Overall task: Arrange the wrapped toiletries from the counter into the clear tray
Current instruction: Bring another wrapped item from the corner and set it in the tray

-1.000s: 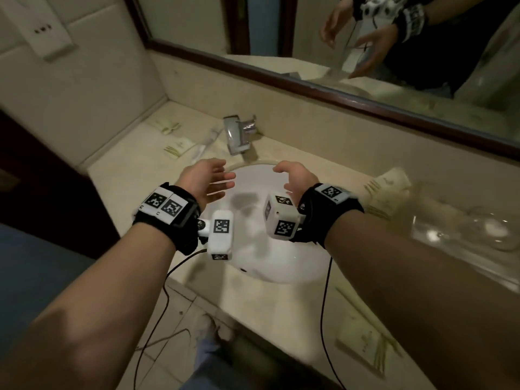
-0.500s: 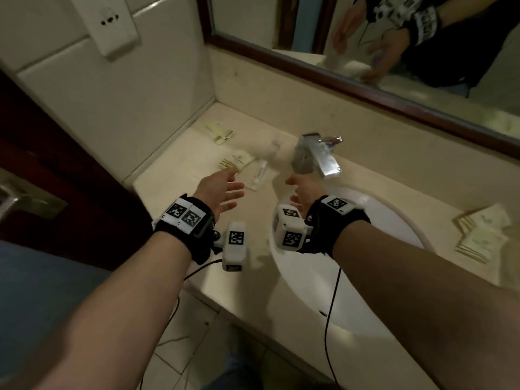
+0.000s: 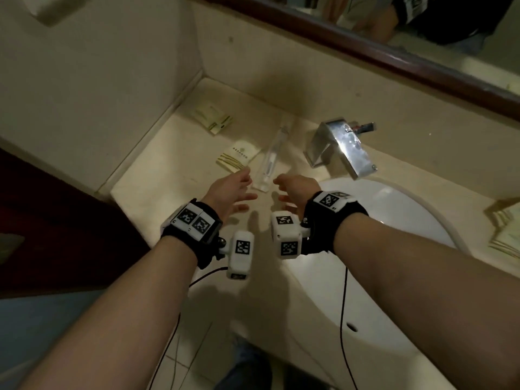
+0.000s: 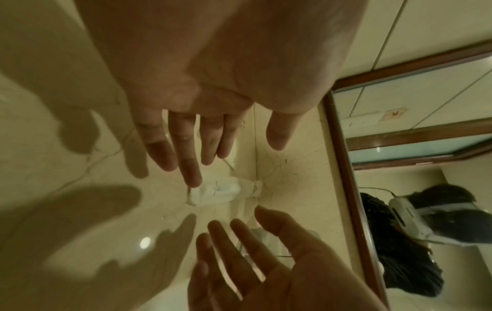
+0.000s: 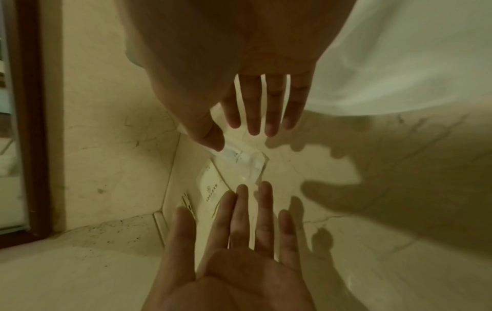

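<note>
Toiletries still all on the counter (image 3: 157,175), none in hand: a clear-wrapped long item, likely a toothbrush kit (image 3: 269,161), lies just left of the faucet (image 3: 340,147); a square sachet (image 3: 239,156) sits beside it, a flat packet (image 3: 213,118) further back near the wall corner, and a stack of packets (image 3: 506,229) at the far right edge past the sink basin (image 3: 394,209). Clear tray not in any current view, so can't tell if anything is loaded yet; judging by what's lying out, task looks early, most or all of the work left. Left hand (image 3: 230,192) and right hand (image 3: 295,190) both hover just short of the near end of the toothbrush kit, palms facing each other, fingers straight and slightly spread, holding nothing, no contact visible. Wrist views agree: left wrist shows open fingers (image 4: 186,160) over a white wrapped item, right wrist shows fingers (image 5: 253,113) apart above the clear wrapper. Versus 1.0 s ago: hands were over the basin, head view included glassware at the right; since then view and both hands have swung left to the corner pile, and hands have closed in on the kit. Likely next: pick up the kit.
</note>
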Demonstrator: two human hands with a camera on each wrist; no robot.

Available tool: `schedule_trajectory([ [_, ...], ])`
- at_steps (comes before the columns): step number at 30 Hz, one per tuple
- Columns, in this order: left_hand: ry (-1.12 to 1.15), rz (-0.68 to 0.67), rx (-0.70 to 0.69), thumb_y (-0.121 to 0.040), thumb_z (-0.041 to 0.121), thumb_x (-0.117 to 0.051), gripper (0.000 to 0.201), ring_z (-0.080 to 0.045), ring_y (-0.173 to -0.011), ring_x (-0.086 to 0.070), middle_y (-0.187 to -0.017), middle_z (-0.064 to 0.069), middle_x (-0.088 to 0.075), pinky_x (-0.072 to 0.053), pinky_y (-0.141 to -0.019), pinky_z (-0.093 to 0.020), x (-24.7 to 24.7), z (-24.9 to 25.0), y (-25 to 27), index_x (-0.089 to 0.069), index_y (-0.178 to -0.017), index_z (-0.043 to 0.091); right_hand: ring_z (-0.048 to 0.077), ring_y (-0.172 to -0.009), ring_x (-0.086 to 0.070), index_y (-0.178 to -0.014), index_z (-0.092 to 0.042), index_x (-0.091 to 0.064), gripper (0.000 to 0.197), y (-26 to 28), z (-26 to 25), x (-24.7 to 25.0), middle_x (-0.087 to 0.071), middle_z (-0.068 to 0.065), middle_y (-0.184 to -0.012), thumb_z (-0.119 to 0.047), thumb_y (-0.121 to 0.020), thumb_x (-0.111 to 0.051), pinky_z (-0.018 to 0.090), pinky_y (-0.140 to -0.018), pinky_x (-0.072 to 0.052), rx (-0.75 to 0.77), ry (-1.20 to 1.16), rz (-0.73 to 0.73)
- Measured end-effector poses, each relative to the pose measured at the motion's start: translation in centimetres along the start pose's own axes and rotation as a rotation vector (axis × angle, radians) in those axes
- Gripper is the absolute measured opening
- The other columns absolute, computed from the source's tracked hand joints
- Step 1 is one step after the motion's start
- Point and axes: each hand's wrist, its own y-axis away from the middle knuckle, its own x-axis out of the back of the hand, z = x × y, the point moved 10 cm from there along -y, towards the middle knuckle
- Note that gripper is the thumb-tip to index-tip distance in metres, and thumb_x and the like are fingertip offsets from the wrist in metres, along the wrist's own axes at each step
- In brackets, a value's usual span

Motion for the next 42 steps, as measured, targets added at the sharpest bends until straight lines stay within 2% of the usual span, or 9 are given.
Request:
schedule_trajectory([
  [6,-0.170,-0.021,-0.032,-0.096,0.047,-0.052,0.045,-0.024,-0.089,-0.067,-0.126,0.001,-0.063,-0.046,-0.071,-0.036,-0.4,0.2,-1.8,-0.059,-0.124,0.013,0.022,-0.059,-0.055,-0.089,-0.015,-0.065,0.010,-1.6,-0.3,-1.6,-0.059,0.007,-0.070,-0.015,-0.081,-0.070,0.030,-0.058,-0.050,0.033,0.015,-0.032],
  [10,-0.178,-0.037,-0.050,-0.097,0.042,-0.053,0.039,-0.025,-0.086,-0.064,-0.120,-0.003,-0.067,-0.043,-0.070,-0.035,-0.7,0.7,-2.3,-0.060,-0.120,0.012,0.024,-0.062,-0.058,-0.094,-0.011,-0.070,0.019,-2.6,-0.1,-2.2,-0.061,0.009,-0.070,-0.017,-0.076,-0.074,0.047,-0.079,-0.061,0.017,0.007,-0.032],
  [13,-0.108,-0.082,-0.011,-0.098,0.037,-0.053,0.029,-0.020,-0.070,-0.059,-0.107,-0.008,-0.072,-0.034,-0.056,-0.028,-1.2,0.3,-2.3,-0.063,-0.109,0.012,0.031,-0.068,-0.065,-0.083,-0.009,-0.070,0.030,-3.3,0.4,-2.5,-0.069,0.008,-0.073,-0.032,-0.065,-0.075,0.056,-0.080,-0.059,-0.015,0.065,-0.036],
  [16,-0.110,-0.114,0.013,-0.095,0.038,-0.057,0.038,-0.015,-0.057,-0.055,-0.098,-0.012,-0.070,-0.030,-0.051,-0.026,-1.5,-0.4,-2.5,-0.064,-0.113,0.004,0.027,-0.058,-0.062,-0.068,-0.013,-0.068,0.027,-3.0,0.9,-2.4,-0.068,0.005,-0.062,-0.038,-0.069,-0.075,0.044,-0.068,-0.060,-0.052,0.122,-0.023],
  [18,-0.103,-0.117,0.032,-0.096,0.037,-0.057,0.033,-0.014,-0.052,-0.056,-0.097,-0.014,-0.069,-0.031,-0.049,-0.026,-1.4,-1.0,-2.6,-0.064,-0.105,0.006,0.021,-0.048,-0.053,-0.060,-0.014,-0.065,0.030,-3.1,1.5,-2.4,-0.062,0.002,-0.051,-0.038,-0.074,-0.075,0.035,-0.058,-0.049,-0.063,0.148,-0.019],
  [24,-0.156,-0.101,0.044,-0.097,0.034,-0.055,0.031,-0.017,-0.050,-0.057,-0.095,-0.013,-0.074,-0.033,-0.048,-0.027,-0.6,-1.6,-2.6,-0.063,-0.109,0.006,0.015,-0.055,-0.054,-0.070,-0.016,-0.062,0.021,-4.1,1.9,-3.1,-0.064,0.000,-0.066,-0.022,-0.089,-0.067,0.034,-0.068,-0.052,-0.047,0.096,-0.081],
  [27,-0.261,-0.074,-0.010,-0.096,0.027,-0.059,0.026,-0.020,-0.051,-0.054,-0.089,-0.014,-0.073,-0.033,-0.046,-0.026,-0.7,-0.9,-2.9,-0.067,-0.101,0.003,0.009,-0.063,-0.057,-0.077,-0.022,-0.061,0.013,-4.3,1.6,-3.4,-0.062,-0.006,-0.076,-0.027,-0.088,-0.066,0.023,-0.058,-0.052,-0.006,0.178,-0.150],
  [33,-0.474,0.067,-0.053,-0.089,0.016,-0.066,0.017,-0.016,-0.038,-0.046,-0.065,-0.008,-0.068,-0.034,-0.035,-0.017,-0.3,0.1,-4.2,-0.073,-0.083,0.001,0.012,-0.064,-0.055,-0.076,-0.021,-0.063,0.011,-4.3,2.2,-3.1,-0.060,-0.004,-0.077,-0.030,-0.081,-0.068,0.026,-0.058,-0.046,-0.011,0.262,-0.183],
  [42,-0.509,0.045,-0.017,-0.083,0.012,-0.068,0.018,-0.015,-0.036,-0.039,-0.051,-0.003,-0.058,-0.031,-0.036,-0.020,0.6,0.2,-2.6,-0.067,-0.067,0.003,0.017,-0.052,-0.053,-0.074,-0.012,-0.060,0.020,-3.3,1.3,-1.9,-0.059,0.004,-0.065,-0.026,-0.087,-0.069,0.028,-0.048,-0.042,-0.039,0.061,0.008],
])
